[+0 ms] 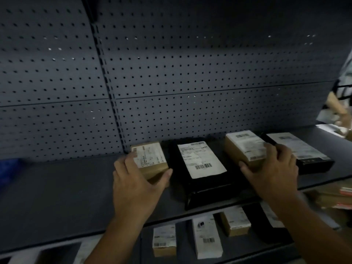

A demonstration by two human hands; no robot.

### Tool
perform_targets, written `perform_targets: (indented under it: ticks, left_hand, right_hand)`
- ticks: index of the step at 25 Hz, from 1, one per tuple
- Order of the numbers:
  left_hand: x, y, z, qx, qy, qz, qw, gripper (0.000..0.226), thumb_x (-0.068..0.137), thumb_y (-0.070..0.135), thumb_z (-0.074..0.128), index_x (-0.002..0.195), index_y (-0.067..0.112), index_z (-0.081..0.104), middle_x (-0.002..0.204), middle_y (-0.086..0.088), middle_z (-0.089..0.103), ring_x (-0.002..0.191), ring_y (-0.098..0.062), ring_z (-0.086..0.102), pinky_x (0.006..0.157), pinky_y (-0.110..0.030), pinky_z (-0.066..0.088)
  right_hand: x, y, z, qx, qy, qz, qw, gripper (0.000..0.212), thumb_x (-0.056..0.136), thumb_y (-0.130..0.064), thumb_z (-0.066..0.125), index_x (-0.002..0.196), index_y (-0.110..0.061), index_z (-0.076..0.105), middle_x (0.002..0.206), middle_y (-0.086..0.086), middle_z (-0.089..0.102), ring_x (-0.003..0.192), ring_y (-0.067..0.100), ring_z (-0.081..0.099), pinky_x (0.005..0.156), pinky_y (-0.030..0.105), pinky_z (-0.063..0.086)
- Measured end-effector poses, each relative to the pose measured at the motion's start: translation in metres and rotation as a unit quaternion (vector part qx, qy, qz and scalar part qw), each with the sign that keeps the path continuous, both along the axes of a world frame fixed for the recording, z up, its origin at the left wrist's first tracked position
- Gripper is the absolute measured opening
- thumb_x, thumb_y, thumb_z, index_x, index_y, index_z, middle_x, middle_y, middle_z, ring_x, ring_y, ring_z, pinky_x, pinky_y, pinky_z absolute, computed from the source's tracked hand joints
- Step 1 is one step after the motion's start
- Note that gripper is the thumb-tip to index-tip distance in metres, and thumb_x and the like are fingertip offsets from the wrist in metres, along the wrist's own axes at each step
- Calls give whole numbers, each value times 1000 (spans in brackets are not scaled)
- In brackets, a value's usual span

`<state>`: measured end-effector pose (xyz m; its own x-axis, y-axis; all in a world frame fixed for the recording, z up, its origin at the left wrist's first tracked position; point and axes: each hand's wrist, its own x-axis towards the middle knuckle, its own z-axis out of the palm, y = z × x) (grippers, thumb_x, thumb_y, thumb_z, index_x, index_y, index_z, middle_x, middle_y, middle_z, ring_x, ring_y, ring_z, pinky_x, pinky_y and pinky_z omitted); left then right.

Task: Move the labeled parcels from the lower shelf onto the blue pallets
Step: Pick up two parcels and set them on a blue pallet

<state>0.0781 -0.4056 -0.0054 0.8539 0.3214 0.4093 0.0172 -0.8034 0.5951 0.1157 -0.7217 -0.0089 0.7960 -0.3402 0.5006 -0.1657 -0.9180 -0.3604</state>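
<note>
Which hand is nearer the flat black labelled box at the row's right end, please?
Right. The right hand grips the brown cardboard box beside the flat black box; the left hand holds the small brown box far left.

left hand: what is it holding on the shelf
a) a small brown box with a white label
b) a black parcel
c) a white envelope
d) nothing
a: the left hand has thumb and fingers curled round the small brown box; the black parcel lies beside it.
</note>
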Motion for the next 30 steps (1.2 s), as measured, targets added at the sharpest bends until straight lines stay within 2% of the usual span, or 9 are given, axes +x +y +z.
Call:
perform_targets:
  ticks: [3,6,11,15,20,24,27,30]
  left_hand:
    - [3,-10,-6,-16,8,27,999,123,62,81,74,153,14,26,142,-7,36,132,-26,42,104,-49,50]
    - [8,-19,-14,-33,-1,63,997,121,62,75,80,151,12,28,141,-8,39,132,-28,44,103,-48,50]
    - [8,-24,-12,-68,-30,73,995,115,62,60,88,149,13,30,138,-5,41,128,-27,49,94,-42,52]
    - [-11,-10,10,-105,-83,60,989,116,58,63,86,149,17,32,142,0,43,128,-18,51,94,-34,52]
    - [-57,21,40,-171,-129,68,974,117,52,66,87,148,24,36,144,9,49,128,-7,51,102,-29,50]
    - [-104,68,43,-166,-129,87,974,112,56,60,91,149,27,36,141,10,53,122,-1,54,94,-19,49]
    - [-144,120,44,-161,-131,110,972,113,54,65,89,147,28,37,141,9,56,124,-2,56,102,-30,53]
    - [-179,185,45,-144,-129,144,971,112,51,74,82,144,32,37,136,14,57,119,3,57,101,-29,54]
  right_hand:
    - [16,-13,-15,52,-27,37,998,97,65,-54,84,140,-13,38,140,22,38,124,48,43,98,61,45]
    - [24,-18,-27,113,-65,90,987,92,65,-52,83,137,-15,39,139,12,34,122,44,48,92,59,53]
    - [28,-26,-24,171,-83,114,975,90,62,-52,85,133,-20,41,138,5,33,124,37,48,93,54,54]
    - [27,-16,1,188,-121,167,960,87,62,-54,86,130,-25,41,136,3,34,124,34,48,90,41,51]
    - [8,50,36,193,-134,252,939,86,61,-66,82,128,-31,41,130,-10,31,118,23,50,79,33,47]
    - [-17,120,47,194,-133,313,920,83,59,-67,81,124,-31,43,129,-9,33,114,26,53,75,36,51]
    - [-38,185,53,191,-127,355,906,83,58,-66,82,123,-32,44,127,-8,34,116,27,52,73,38,51]
    - [-62,263,55,186,-115,389,895,83,57,-69,81,122,-33,43,127,-9,34,113,28,54,68,36,52]
